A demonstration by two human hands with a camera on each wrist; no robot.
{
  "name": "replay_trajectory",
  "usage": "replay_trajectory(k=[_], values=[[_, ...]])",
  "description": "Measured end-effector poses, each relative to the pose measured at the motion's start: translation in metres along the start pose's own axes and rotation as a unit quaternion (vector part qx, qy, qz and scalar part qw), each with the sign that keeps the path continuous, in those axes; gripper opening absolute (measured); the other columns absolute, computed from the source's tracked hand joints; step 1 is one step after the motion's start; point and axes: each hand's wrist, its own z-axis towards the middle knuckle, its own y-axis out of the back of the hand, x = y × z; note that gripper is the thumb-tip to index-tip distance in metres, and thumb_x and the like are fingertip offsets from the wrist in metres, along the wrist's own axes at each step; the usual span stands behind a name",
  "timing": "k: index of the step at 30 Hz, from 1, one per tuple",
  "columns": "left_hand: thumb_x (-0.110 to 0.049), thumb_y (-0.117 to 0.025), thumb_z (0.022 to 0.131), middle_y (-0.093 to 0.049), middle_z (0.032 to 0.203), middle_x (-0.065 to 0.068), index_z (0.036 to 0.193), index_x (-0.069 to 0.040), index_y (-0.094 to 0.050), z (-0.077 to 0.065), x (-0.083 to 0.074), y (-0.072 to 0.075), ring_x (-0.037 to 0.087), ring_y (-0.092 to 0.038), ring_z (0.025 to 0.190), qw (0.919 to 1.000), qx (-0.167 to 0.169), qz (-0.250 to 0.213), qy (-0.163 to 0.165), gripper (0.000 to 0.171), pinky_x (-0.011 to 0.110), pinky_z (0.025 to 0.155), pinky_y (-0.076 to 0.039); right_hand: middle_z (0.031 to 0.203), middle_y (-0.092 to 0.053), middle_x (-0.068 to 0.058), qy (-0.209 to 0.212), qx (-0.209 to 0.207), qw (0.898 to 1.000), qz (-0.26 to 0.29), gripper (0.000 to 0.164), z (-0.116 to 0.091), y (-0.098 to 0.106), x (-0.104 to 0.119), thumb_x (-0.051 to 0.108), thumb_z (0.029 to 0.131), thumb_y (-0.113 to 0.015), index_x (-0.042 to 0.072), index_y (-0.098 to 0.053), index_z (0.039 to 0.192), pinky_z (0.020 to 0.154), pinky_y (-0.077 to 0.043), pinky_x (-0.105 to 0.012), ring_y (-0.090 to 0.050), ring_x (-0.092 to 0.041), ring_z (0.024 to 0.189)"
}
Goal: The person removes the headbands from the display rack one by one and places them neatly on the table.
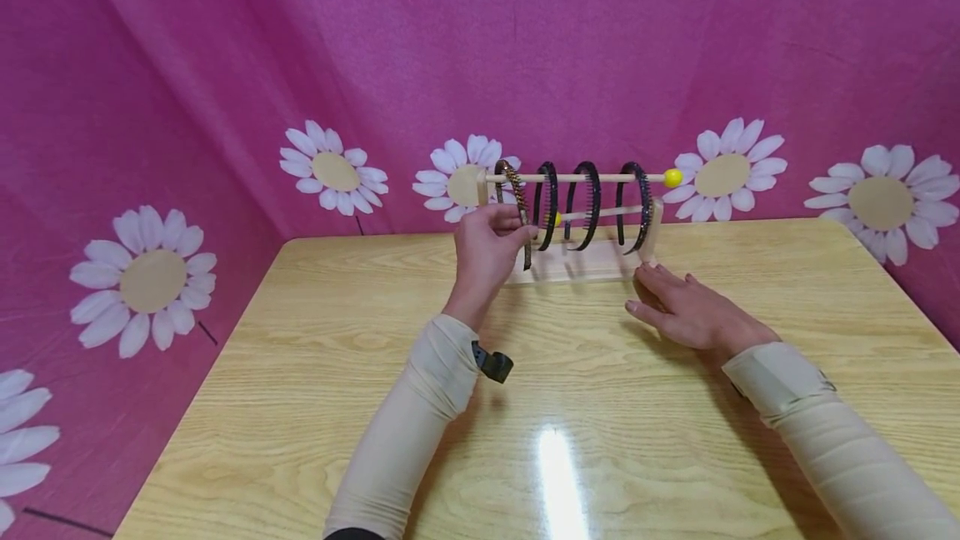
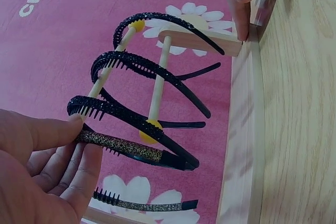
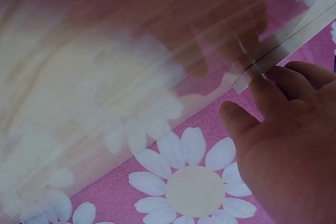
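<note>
My left hand pinches a gold-and-black glitter headband between thumb and fingers. This headband hangs at the left end of the upper rod of a wooden rack, its toothed inner side showing. Along the same rod, to its right, hang three black sparkly headbands, the rightmost black headband being close to the yellow end ball. My right hand lies low over the table, fingers extended, fingertips at the right end of the rack's base.
The rack stands near the back edge of a wood-grain table. A lower rod with its own yellow ball sits behind the headbands. Pink cloth printed with white daisies hangs behind and to the left.
</note>
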Motion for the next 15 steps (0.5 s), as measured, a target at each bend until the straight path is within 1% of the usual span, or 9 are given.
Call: replay_trajectory(k=[9,15], values=[[-0.005,-0.082,0.084,-0.073,0.086,0.008,0.102,0.001,-0.075,0.001,-0.004,0.007,0.018,-0.07,0.078,0.9996,0.01,0.014,-0.023,0.021,0.027,0.073,-0.058,0.162,-0.015,-0.026,-0.011,0.007,1.0,0.007,0.082,0.001,0.001,0.001,0.059,0.104,-0.038,-0.003,-0.024,0.157,0.116,-0.012,-0.065,-0.013,-0.044,0.149],[-0.005,-0.082,0.084,-0.073,0.085,0.009,0.101,0.001,-0.075,0.004,-0.007,0.011,0.018,-0.069,0.078,0.998,0.018,0.029,-0.053,0.019,0.027,0.073,-0.058,0.161,-0.019,-0.027,-0.004,0.001,1.0,0.003,0.079,0.001,0.001,0.001,0.055,0.105,-0.039,-0.004,-0.026,0.155,0.116,-0.012,-0.066,-0.015,-0.045,0.148]])
